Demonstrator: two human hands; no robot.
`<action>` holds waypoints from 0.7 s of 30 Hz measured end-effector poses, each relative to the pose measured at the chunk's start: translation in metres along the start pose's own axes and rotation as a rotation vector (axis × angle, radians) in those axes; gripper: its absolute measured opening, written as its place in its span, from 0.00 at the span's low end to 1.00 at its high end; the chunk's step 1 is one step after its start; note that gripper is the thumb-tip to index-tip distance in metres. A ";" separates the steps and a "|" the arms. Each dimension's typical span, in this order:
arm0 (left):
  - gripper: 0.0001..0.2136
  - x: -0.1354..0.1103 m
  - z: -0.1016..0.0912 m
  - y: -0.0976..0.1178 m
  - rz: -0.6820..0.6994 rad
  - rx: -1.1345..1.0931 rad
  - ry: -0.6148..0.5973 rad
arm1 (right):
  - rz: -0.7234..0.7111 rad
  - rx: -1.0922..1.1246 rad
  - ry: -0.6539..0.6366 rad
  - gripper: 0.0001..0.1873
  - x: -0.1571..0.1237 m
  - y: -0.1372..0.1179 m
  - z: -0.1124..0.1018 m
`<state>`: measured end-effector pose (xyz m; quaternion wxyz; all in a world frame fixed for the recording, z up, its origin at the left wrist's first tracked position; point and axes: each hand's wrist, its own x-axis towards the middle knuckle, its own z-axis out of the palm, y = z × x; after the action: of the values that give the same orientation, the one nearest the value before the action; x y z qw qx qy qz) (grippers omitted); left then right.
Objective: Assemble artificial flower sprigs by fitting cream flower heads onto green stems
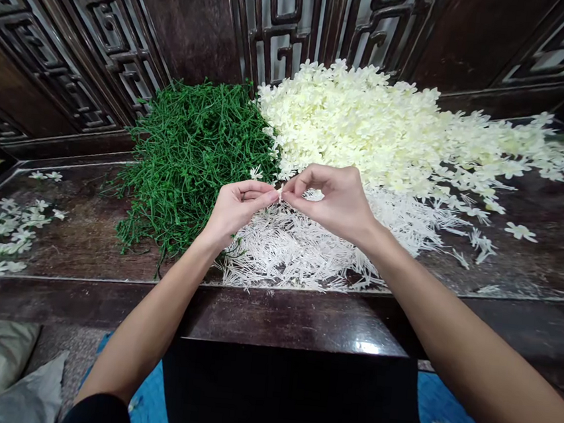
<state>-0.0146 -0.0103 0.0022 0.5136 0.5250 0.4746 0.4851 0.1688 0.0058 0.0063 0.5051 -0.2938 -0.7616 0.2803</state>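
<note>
My left hand (240, 206) and my right hand (337, 200) meet fingertip to fingertip above the piles. Both are closed in a pinch on a small white flower piece (279, 195), mostly hidden by the fingers. Beneath them spreads a heap of thin white plastic flower stamens (302, 257). To the left of my hands lies a tangled mound of green artificial stems (203, 144). Behind my right hand rises a large pile of cream-white artificial blossoms (370, 127), trailing off to the right.
White flowers on stems (5, 235) lie at the left end of the dark wooden bench (86, 219). A carved wooden backrest (191, 16) stands behind the piles. A loose blossom (520, 232) rests at the right. Pale sacks (8, 365) are on the floor, lower left.
</note>
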 end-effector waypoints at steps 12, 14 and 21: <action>0.10 0.003 -0.004 -0.004 0.131 0.130 0.031 | 0.290 0.111 -0.214 0.45 0.004 -0.005 -0.008; 0.09 0.002 -0.004 -0.005 0.138 0.153 0.024 | 0.321 0.160 -0.210 0.35 0.003 -0.002 -0.005; 0.06 0.002 -0.007 -0.008 0.197 0.229 0.066 | 0.348 0.206 -0.106 0.09 0.002 -0.004 -0.001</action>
<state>-0.0211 -0.0072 -0.0060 0.3845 0.6080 0.4895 0.4928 0.1681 0.0050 0.0111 0.4356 -0.3525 -0.6923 0.4546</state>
